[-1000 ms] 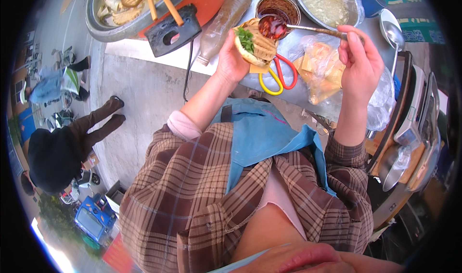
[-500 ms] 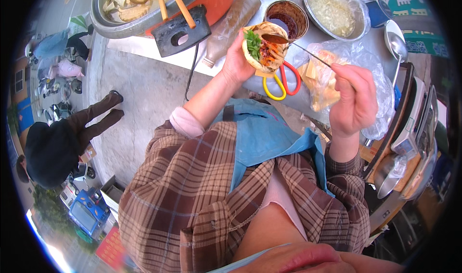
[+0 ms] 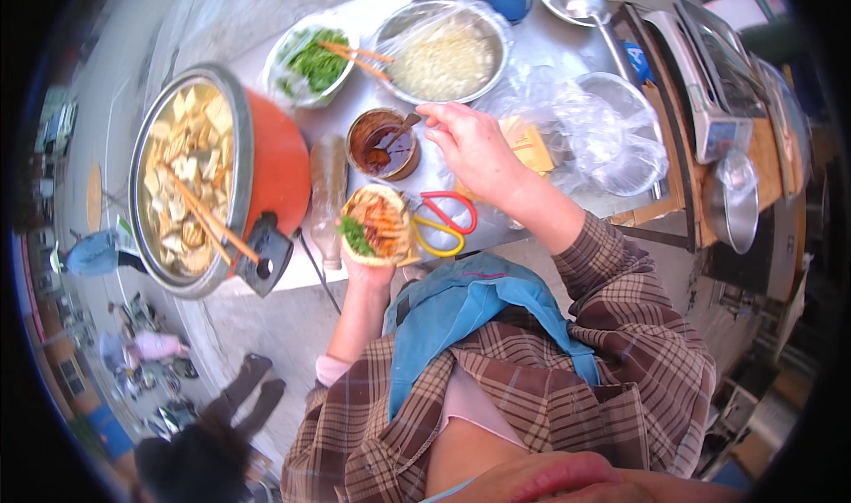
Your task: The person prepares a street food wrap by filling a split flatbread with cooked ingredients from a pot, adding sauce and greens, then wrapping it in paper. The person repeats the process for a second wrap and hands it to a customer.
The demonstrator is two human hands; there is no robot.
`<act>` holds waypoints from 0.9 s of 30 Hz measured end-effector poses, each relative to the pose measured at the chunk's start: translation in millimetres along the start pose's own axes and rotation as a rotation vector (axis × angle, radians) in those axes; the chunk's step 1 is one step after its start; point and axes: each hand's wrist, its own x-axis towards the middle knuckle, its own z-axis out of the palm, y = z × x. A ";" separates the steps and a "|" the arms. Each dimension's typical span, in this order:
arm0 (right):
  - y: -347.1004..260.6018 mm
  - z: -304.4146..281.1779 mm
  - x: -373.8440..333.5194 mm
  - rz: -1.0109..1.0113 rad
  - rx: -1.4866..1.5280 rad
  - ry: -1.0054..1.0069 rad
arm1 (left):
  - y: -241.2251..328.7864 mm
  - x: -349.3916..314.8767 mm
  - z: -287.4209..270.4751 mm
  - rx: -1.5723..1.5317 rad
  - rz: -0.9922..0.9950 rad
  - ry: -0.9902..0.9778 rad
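A round flatbread [image 3: 390,219] opened like a pocket rests in my left hand [image 3: 369,274], whose fingers are mostly hidden beneath it. Shredded filling, chopped greens and red sauce show inside the bread. Beyond it stands a brown-rimmed pot of dark red sauce [image 3: 395,160]. A spoon [image 3: 406,125] leans in this pot, its handle across the rim. At the end of that handle is my right hand [image 3: 474,144], fingers loosely apart and seemingly off the spoon. Scissors [image 3: 432,249] with red and yellow handles lie right of the bread.
An orange cooker [image 3: 275,162] of simmering pieces stands left, chopsticks [image 3: 208,215] across it. Behind are a bowl of greens [image 3: 347,86] and a basin of pale chopped food [image 3: 503,46]. A capped bottle [image 3: 328,202], plastic bags [image 3: 612,140] and a ladle [image 3: 613,51] lie around.
The spoon has gone from above the bread into the sauce pot, and my right hand has loosened from it. My left hand keeps the bread, now lower. The view has swung, showing more table.
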 end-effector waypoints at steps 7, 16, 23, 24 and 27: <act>71.7 -183.0 14.1 0.023 -0.259 0.276 | -38.2 -16.3 37.9 -0.051 -0.112 -0.205; 268.4 -334.1 -38.0 0.680 -0.499 0.194 | -81.4 -25.9 71.8 0.193 -0.083 -0.306; 333.4 -316.5 -64.7 0.943 0.348 0.010 | -83.8 -28.2 41.3 0.049 -0.134 -0.412; 333.8 -312.6 -66.4 0.924 0.276 0.059 | -83.5 -28.6 35.2 -0.001 -0.139 -0.437; 315.7 -303.6 -67.8 0.920 0.143 0.180 | -76.8 -39.3 17.8 -0.024 -0.140 -0.447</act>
